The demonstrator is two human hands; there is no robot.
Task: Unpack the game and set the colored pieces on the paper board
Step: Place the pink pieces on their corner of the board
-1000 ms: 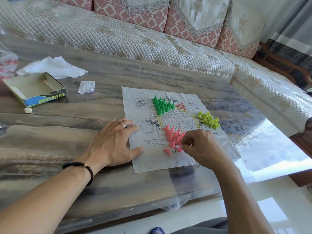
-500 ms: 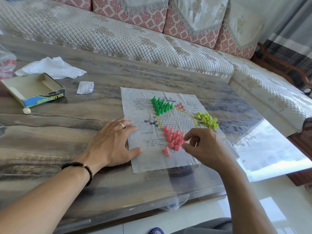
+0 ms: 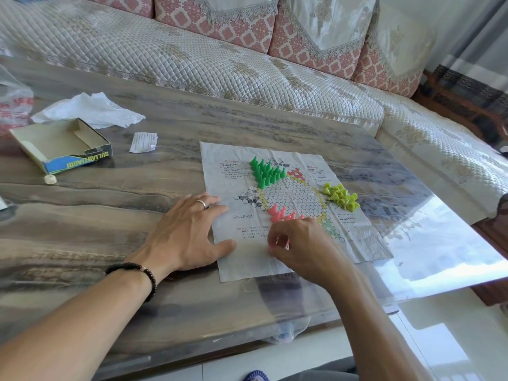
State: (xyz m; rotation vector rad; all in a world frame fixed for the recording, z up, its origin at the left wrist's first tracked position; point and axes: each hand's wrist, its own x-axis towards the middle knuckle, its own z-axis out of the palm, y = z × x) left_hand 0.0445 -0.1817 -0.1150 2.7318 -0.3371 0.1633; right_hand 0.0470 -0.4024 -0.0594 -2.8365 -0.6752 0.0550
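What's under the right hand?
The right hand covers the near part of the pink pieces on the paper board. A bit of pink shows between its fingers; whether they pinch a piece, and how many pieces are hidden, can't be seen.

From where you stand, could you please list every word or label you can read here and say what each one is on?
"SULIAOTIAOQI", seen upside down: the blue side of the open box.
Paper board: red and black print blocks, too small to read.
Folded slip: print too small to read.
Plastic bag: red marks, blurred, unreadable.
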